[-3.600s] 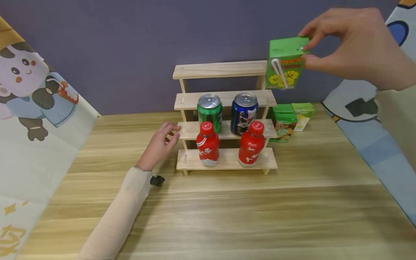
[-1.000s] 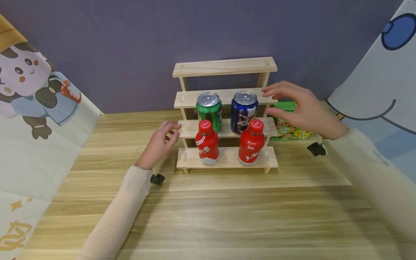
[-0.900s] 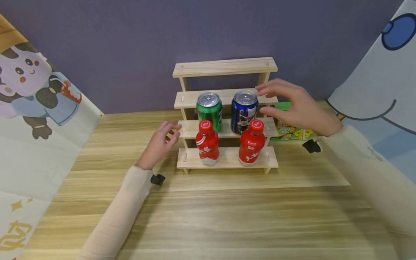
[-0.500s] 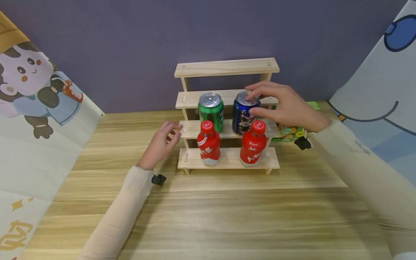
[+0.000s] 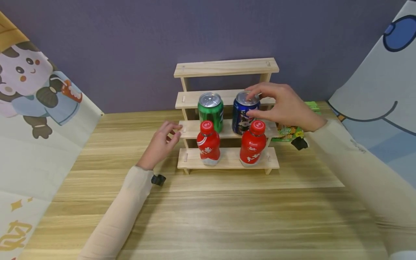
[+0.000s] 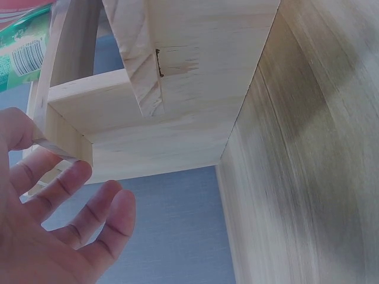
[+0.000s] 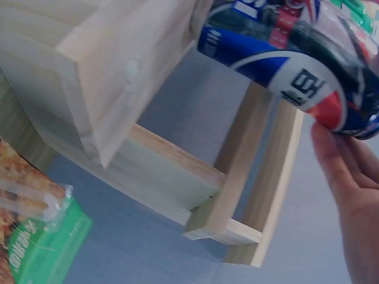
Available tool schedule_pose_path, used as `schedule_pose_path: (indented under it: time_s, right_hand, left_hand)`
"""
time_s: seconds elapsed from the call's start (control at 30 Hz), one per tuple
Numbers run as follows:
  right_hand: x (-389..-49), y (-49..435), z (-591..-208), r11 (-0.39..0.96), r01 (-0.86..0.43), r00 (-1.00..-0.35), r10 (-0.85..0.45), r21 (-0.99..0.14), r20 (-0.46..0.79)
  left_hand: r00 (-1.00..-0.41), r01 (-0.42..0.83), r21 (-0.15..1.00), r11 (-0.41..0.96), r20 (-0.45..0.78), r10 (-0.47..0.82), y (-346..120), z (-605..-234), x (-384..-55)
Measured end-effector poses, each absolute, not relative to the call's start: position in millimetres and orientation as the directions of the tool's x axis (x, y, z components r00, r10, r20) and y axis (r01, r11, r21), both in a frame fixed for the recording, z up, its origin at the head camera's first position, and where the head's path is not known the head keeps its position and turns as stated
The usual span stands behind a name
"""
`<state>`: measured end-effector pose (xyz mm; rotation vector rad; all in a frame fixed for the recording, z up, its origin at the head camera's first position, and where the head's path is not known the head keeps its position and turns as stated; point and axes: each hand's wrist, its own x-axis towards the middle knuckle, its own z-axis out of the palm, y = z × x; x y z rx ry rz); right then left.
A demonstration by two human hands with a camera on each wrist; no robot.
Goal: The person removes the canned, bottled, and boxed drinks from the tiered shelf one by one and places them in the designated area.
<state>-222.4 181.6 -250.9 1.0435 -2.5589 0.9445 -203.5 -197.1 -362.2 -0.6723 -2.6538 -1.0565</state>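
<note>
A stepped wooden shelf (image 5: 226,67) stands against the wall. My left hand (image 5: 160,144) pinches the left end of its second step, thumb and finger on either side of the board in the left wrist view. On that step are a green can (image 5: 211,115) and a blue can (image 5: 239,117), both upright. My right hand (image 5: 284,104) grips the blue can near its top, fingertips on the lid and thumb against the side. Two red bottles, a left bottle (image 5: 208,146) and a right bottle (image 5: 252,146), occupy the lowest step.
Green drink cartons (image 5: 289,133) stand on the table (image 5: 208,216) right of the shelf, partly hidden by my right hand. A purple-grey wall (image 5: 139,54) rises behind, and printed panels flank both sides.
Earlier my right hand held a green drink carton in the air at right. It has since let go of it and moved left onto the blue can. My left hand stays put.
</note>
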Motion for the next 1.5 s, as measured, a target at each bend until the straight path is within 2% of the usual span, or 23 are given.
schedule_pose_path:
  time_s: [0.17,0.3,0.4,0.53,0.63,0.87,0.93,1.17,1.3,1.5]
  right_hand:
    - [-219,189,-253,0.516,-0.728,-0.684,-0.496,-0.452,0.535]
    - [-200,192,-236,0.483,-0.752,-0.654,-0.461,-0.449,0.600]
    - [-184,198,-222,0.483,-0.745,-0.660,-0.439,-0.460,0.609]
    - [-181,221,-225,0.507,-0.717,-0.687,-0.396,-0.479,0.609]
    - [-179,241,-230,0.552,-0.709,-0.684,-0.387,-0.439,0.618]
    - [-161,277,-240,0.615,-0.734,-0.620,-0.433,-0.289,0.654]
    - [-155,286,-247,0.662,-0.707,-0.634,-0.436,-0.250,0.639]
    - [-141,299,-286,0.802,-0.527,-0.800,-0.355,-0.283,0.484]
    - [-146,303,-313,0.798,-0.503,-0.817,-0.314,-0.332,0.483]
    - [-160,303,-337,0.770,-0.524,-0.801,-0.299,-0.365,0.519]
  left_hand:
    - [-0.875,0.483,0.595,0.642,0.344,0.340,-197,-362,-203]
    - [-0.880,0.474,0.602,0.643,0.334,0.337,-197,-361,-202]
    - [-0.881,0.474,0.605,0.640,0.334,0.336,-197,-360,-202]
    - [-0.878,0.479,0.604,0.637,0.338,0.339,-197,-361,-202]
    - [-0.880,0.474,0.605,0.640,0.333,0.337,-197,-361,-202]
    - [-0.882,0.471,0.603,0.643,0.331,0.336,-198,-360,-201]
    - [-0.881,0.473,0.603,0.643,0.330,0.339,-198,-360,-201]
    - [-0.883,0.470,0.598,0.649,0.328,0.337,-197,-358,-201]
    - [-0.884,0.468,0.596,0.652,0.324,0.338,-197,-358,-201]
    - [-0.883,0.469,0.600,0.648,0.324,0.340,-196,-358,-200]
